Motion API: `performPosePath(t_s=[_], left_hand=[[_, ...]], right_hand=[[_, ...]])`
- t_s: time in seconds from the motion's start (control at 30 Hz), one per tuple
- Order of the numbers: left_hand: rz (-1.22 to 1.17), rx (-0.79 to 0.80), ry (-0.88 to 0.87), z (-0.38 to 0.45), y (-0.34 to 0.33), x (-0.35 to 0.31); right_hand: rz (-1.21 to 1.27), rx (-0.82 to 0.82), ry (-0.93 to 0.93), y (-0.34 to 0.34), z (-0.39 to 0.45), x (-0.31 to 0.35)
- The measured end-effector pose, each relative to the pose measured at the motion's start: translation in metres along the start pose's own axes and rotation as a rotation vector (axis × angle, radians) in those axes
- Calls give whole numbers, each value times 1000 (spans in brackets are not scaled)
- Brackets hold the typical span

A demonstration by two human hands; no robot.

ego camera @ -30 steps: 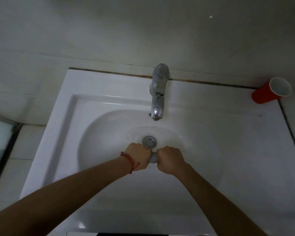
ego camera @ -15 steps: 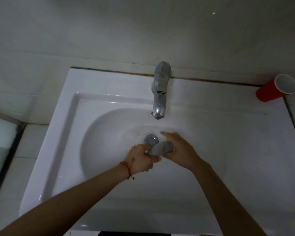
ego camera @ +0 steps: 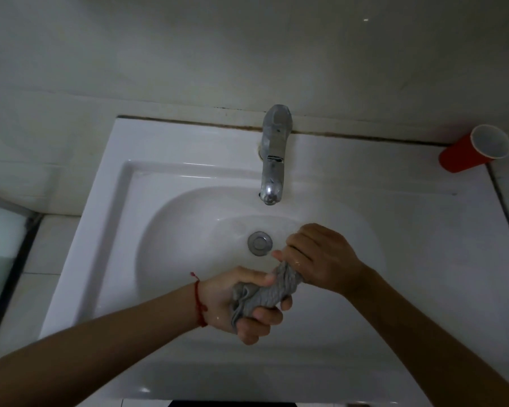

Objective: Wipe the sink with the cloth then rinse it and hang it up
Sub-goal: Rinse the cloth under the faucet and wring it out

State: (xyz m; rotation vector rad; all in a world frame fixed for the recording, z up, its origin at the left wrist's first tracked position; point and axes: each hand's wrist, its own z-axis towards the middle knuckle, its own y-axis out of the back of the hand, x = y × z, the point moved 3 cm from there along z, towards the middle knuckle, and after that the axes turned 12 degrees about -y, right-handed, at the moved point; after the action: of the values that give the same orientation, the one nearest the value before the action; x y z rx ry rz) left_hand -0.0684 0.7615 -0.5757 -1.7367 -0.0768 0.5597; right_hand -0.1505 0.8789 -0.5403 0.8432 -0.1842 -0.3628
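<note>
Gripping a twisted grey cloth (ego camera: 272, 292), left hand (ego camera: 241, 304) and right hand (ego camera: 320, 257) both clenched, over white sink (ego camera: 115, 230), pale tiled wall (ego camera: 188, 54)

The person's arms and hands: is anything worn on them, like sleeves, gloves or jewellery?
Both forearms are bare, with no sleeves in view, and neither hand wears a glove. The left hand has a thin red string bracelet at the wrist, with a short loose end sticking out. The right hand and its wrist carry nothing; no rings or watch show.
</note>
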Motion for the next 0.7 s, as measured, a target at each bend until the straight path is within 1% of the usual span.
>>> performPosePath(t_s=[0.1, 0.2, 0.27, 0.37, 0.43, 0.5, 0.57, 0.63, 0.7], left_hand=[[125, 36, 67, -2, -4, -13], [295, -35, 105, -3, -8, -25], [481, -178, 118, -2, -8, -28], [834, -488, 113, 1, 2, -24], [1047, -694, 99, 5, 15, -19], [1216, -837, 78, 9, 29, -15], [1422, -877, 87, 12, 45, -13], [1615, -881, 164, 12, 59, -11], [1763, -892, 229, 11, 71, -13]], right_hand=[[-29, 46, 60, 7, 12, -3], [-26, 126, 107, 7, 14, -6], [-23, 173, 111, 4, 10, -4], [-79, 294, 83, -9, -1, -3], [-103, 446, 37, -23, -9, -3], [-128, 637, -44, -37, -15, -4], [-174, 806, -129, -51, -21, -1], [-183, 966, -204, -68, -31, 3], [-181, 1053, -258, -78, -31, 6]])
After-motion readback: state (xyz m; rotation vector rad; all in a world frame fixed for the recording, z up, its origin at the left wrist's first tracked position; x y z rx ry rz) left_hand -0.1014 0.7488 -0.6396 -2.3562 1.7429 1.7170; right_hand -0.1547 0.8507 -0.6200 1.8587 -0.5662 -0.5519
